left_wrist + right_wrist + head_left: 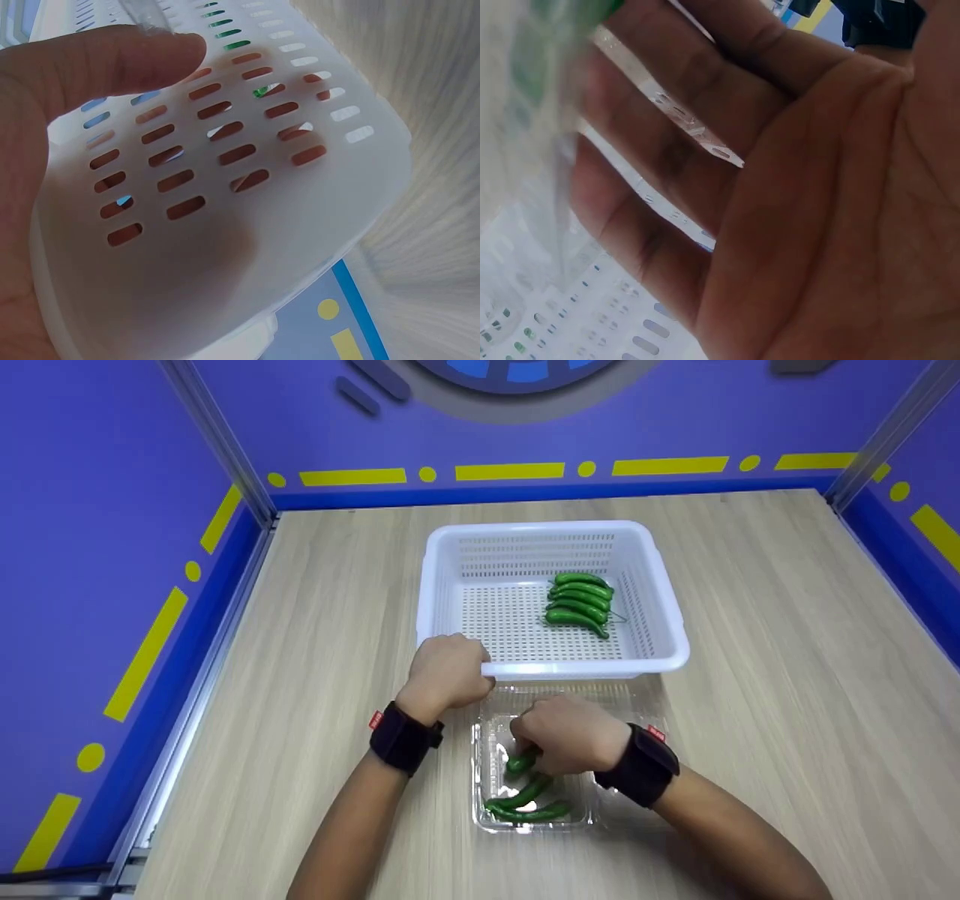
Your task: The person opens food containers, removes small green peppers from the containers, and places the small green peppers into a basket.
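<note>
A cluster of about four shiny green chilli peppers (579,601) already lies in the right part of the white perforated plastic basket (450,555) on the wooden bench (750,660), so the work looks partly done. In the clear plastic clamshell tray (480,780) just in front, the right hand (574,735) curls its fingers round one green chilli (520,763), with two or three more chillies (525,804) left below it. The left hand (446,671) grips the basket's near rim, fingers curled over it.

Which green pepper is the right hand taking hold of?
The uppermost pepper in the clear tray, under the right hand. Two others lie loose nearer the tray's front edge; the rest sit in the white basket.
</note>
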Available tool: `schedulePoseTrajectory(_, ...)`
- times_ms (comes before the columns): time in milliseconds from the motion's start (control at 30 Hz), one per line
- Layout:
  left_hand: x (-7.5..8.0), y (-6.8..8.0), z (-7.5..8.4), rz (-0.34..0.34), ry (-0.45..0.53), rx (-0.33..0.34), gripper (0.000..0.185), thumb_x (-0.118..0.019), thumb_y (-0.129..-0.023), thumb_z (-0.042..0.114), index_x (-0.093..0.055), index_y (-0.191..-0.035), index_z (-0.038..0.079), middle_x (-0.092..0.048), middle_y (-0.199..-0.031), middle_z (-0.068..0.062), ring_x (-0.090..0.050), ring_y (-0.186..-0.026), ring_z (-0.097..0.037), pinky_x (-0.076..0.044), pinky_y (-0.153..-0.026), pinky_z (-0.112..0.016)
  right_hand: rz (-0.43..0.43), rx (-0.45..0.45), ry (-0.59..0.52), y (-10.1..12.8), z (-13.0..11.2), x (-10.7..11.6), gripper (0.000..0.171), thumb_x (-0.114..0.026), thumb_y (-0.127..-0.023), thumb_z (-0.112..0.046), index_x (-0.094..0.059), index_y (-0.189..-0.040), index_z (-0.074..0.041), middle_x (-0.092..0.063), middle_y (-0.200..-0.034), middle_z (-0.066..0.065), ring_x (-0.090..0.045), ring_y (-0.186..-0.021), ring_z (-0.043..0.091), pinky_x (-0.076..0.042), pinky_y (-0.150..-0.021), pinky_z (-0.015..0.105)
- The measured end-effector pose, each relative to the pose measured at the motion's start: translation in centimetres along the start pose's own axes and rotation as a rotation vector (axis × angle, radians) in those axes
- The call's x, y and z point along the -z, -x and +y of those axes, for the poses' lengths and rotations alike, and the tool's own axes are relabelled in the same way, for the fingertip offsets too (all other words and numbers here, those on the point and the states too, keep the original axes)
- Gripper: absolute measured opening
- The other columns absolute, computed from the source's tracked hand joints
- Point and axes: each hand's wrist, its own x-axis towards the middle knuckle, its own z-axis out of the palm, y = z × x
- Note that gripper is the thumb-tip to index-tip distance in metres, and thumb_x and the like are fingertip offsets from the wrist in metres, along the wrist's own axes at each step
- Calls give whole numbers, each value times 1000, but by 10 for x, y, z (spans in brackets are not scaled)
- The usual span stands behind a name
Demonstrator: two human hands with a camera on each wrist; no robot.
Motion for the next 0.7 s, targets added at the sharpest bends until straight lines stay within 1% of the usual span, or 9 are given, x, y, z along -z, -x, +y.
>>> schedulePoseTrajectory(300,0,0,0,3,8,-4,41,-68,-79,32,-37,-55,24,-37,-57,9,-42,-55,-15,-36,-48,-36,31,32,-10,1,0,1,24,-79,-69,-3,-68,-78,-22,-70,-76,-9,-64,-67,11,-52,-61,36)
schedulePoseTrajectory(533,0,0,0,5,2,-6,40,-68,-79,30,-36,-55,23,-37,-57,8,-41,-55,-15,-34,-46,-35,55,65,-12,2,-1,3,24,-81,-70,-4,-69,-80,-23,-71,-77,-10,-66,-69,10,-53,-62,35)
schedulePoseTrajectory(700,0,0,0,4,-2,-8,39,-68,-80,31,-39,-55,23,-41,-58,7,-45,-55,-16,-36,-47,-36,68,75,-16,3,-2,6,24,-82,-72,-6,-66,-77,-22,-69,-75,-10,-62,-65,10,-51,-59,34)
